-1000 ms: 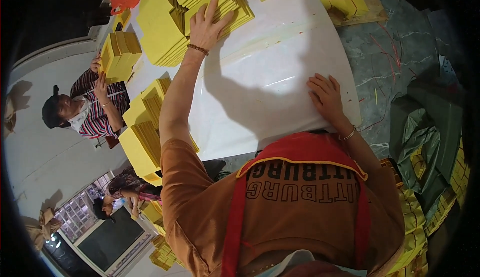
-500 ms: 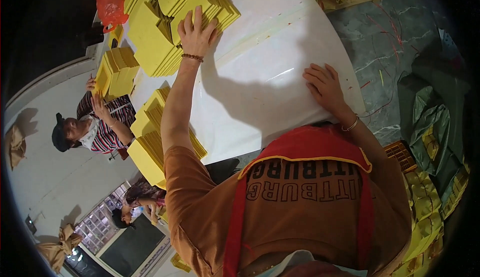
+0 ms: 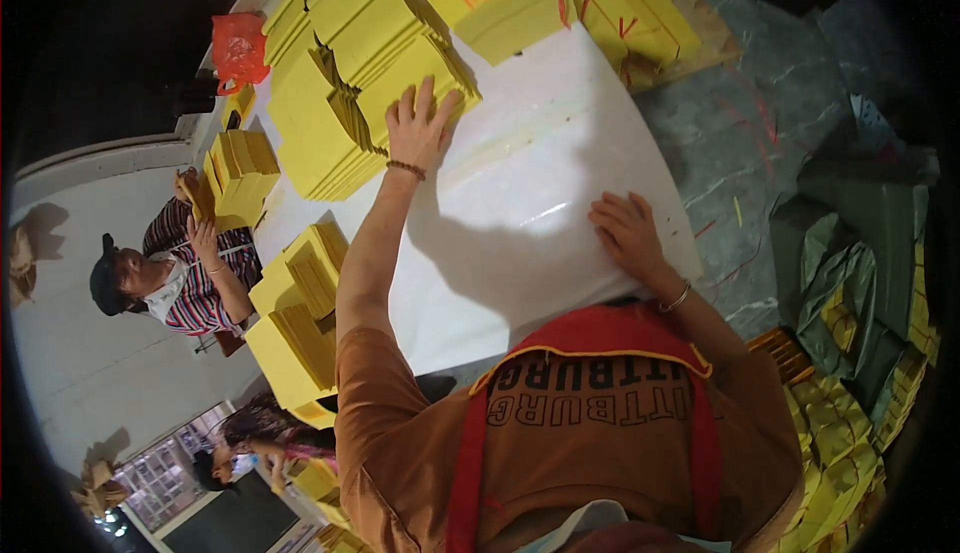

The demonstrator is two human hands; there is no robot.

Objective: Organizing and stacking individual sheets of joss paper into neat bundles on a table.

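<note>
stack of yellow paper (image 3: 400, 78) sits at the far side of the white desk (image 3: 520, 213); judged loose, light per sheet, heavy in bulk, best gripped at the edges. left hand (image 3: 420, 128) lies flat on it, fingers spread, grasping nothing. right hand (image 3: 628, 235) rests open on the desk.

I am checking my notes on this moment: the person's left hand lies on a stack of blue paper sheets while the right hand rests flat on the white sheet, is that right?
Not quite: in the head view the left hand lies on a stack of yellow paper sheets, not blue. The right hand does rest flat on the white sheet.
</note>
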